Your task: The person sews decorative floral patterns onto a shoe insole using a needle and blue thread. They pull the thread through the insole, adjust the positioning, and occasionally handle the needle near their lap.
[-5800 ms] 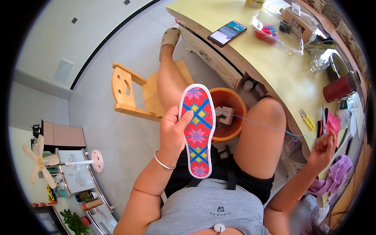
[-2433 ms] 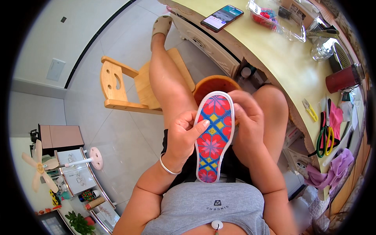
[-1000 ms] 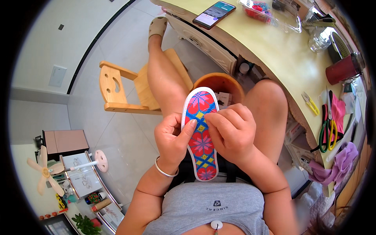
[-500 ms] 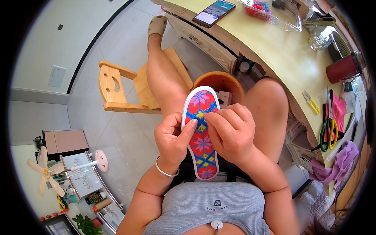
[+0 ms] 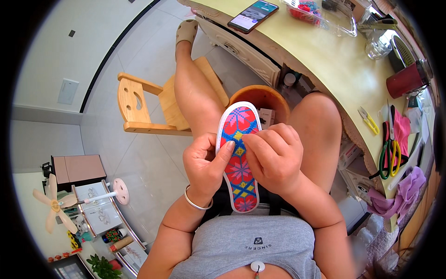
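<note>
An embroidered insole (image 5: 240,171) with a white border stands lengthwise in front of me, patterned in red, pink, blue and yellow. My left hand (image 5: 204,160) is closed on its left edge, the thumb lying on the patterned face and the other fingers behind. On the right side, my right hand (image 5: 275,158) is closed, its thumb and forefinger pinched together against the face near a yellow diamond. Whatever those fingertips hold, perhaps something thin, is too small or hidden to make out.
A yellow-topped table (image 5: 320,60) curves along the right, bearing a phone (image 5: 253,16), large scissors (image 5: 391,146), small yellow snips (image 5: 369,121), a dark red cup (image 5: 405,83) and purple cloth (image 5: 402,195). Beyond my lap stand an orange bin (image 5: 260,93) and a wooden chair (image 5: 134,100).
</note>
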Action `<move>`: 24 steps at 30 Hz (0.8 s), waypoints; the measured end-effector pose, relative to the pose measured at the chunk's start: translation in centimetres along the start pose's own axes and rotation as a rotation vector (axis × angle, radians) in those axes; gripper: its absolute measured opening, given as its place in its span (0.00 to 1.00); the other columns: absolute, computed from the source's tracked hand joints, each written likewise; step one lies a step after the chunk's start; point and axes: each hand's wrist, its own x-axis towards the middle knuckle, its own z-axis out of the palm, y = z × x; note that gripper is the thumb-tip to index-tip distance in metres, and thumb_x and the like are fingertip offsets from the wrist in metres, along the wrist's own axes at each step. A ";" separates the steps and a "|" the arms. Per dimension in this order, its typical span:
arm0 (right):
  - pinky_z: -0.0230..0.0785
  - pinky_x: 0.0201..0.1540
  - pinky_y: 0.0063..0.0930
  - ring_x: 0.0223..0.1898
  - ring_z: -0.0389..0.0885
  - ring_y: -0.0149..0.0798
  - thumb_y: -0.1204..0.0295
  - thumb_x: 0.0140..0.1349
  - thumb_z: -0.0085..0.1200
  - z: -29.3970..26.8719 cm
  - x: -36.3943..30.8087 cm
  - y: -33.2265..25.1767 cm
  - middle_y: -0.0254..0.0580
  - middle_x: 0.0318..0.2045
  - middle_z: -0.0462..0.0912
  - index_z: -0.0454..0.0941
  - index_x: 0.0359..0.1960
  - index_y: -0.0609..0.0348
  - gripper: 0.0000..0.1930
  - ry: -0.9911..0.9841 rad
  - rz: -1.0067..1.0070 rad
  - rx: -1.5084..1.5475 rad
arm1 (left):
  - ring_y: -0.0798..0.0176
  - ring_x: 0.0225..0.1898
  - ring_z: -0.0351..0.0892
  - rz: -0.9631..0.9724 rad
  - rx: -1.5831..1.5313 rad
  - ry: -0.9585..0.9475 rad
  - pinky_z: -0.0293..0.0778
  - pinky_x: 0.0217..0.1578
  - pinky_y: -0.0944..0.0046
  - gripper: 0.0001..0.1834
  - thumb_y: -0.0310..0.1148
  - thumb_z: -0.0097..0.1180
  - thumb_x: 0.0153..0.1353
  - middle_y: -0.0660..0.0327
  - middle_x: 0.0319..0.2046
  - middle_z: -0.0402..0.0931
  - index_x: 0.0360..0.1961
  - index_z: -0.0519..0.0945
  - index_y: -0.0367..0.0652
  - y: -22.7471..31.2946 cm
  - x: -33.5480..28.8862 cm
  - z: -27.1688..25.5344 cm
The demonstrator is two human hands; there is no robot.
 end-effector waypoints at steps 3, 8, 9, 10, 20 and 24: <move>0.66 0.30 0.31 0.26 0.74 0.38 0.76 0.42 0.58 0.1 0.0 0.2 0.36 0.24 0.75 0.78 0.32 0.62 0.11 0.009 -0.057 -0.047 | 0.79 0.25 0.73 0.011 0.008 0.004 0.70 0.26 0.77 0.05 0.24 0.61 0.60 0.64 0.26 0.79 0.29 0.78 0.35 0.0 0.0 0.1; 0.65 0.29 0.31 0.26 0.74 0.39 0.79 0.42 0.60 -0.3 0.0 -0.1 0.37 0.24 0.76 0.79 0.31 0.61 0.11 -0.010 -0.014 -0.021 | 0.79 0.25 0.72 0.015 0.023 0.003 0.70 0.26 0.77 0.06 0.24 0.61 0.60 0.65 0.25 0.79 0.29 0.77 0.35 0.0 0.0 0.3; 0.66 0.28 0.32 0.26 0.74 0.40 0.80 0.41 0.62 -0.4 0.0 -0.2 0.37 0.24 0.77 0.80 0.31 0.60 0.11 -0.018 0.002 -0.009 | 0.79 0.25 0.72 0.013 0.028 -0.002 0.69 0.26 0.77 0.06 0.24 0.61 0.60 0.65 0.25 0.79 0.29 0.77 0.35 0.0 0.0 0.2; 0.65 0.28 0.32 0.26 0.74 0.40 0.80 0.41 0.62 -0.5 0.0 -0.2 0.37 0.24 0.77 0.80 0.31 0.60 0.11 -0.017 0.004 -0.008 | 0.79 0.25 0.72 0.012 0.033 -0.007 0.69 0.26 0.77 0.06 0.24 0.61 0.60 0.65 0.25 0.78 0.28 0.77 0.35 -0.1 0.0 0.1; 0.64 0.28 0.30 0.26 0.74 0.37 0.76 0.44 0.58 -0.2 -0.2 0.1 0.36 0.24 0.74 0.78 0.31 0.62 0.10 0.015 -0.040 -0.035 | 0.79 0.25 0.72 0.010 0.015 -0.004 0.69 0.26 0.77 0.06 0.24 0.61 0.60 0.66 0.25 0.78 0.28 0.77 0.35 -0.2 -0.1 0.3; 0.65 0.28 0.31 0.25 0.74 0.39 0.80 0.41 0.62 -0.5 -0.1 -0.2 0.37 0.24 0.77 0.80 0.31 0.61 0.12 -0.006 0.004 0.000 | 0.79 0.25 0.72 0.006 0.020 0.001 0.69 0.25 0.77 0.06 0.24 0.62 0.60 0.66 0.24 0.78 0.28 0.77 0.35 -0.1 -0.1 0.4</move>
